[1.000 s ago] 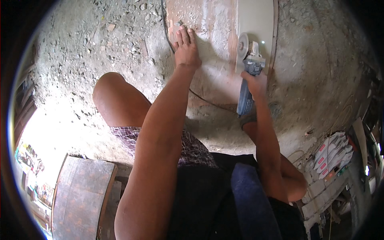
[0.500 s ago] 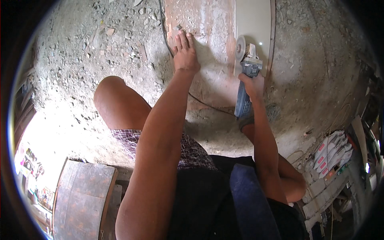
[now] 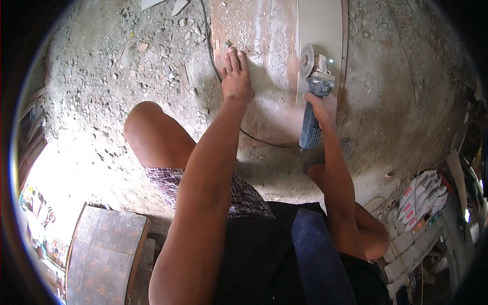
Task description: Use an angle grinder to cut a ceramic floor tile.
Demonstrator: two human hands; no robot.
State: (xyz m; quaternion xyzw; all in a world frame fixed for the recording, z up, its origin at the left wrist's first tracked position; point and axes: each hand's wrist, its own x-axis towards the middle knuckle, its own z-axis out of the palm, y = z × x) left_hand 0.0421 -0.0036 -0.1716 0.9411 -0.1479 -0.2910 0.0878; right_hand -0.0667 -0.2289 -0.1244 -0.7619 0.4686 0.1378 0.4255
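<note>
At two o'clock from the view's centre, the right hand (image 3: 325,105) is wrapped round an angle grinder (image 3: 310,124), blue-grey and dusty, its pale round disc (image 3: 307,61) at eleven o'clock from the grip, its dark cable (image 3: 210,46) leaving toward seven. The fingers' undersides are hidden. At twelve, the left hand (image 3: 237,81) lies flattened, grasping nothing visible, on a dusty reddish board (image 3: 278,86). At one, a smooth pale strip (image 3: 321,25) is cut off above; disc contact is unclear.
</note>
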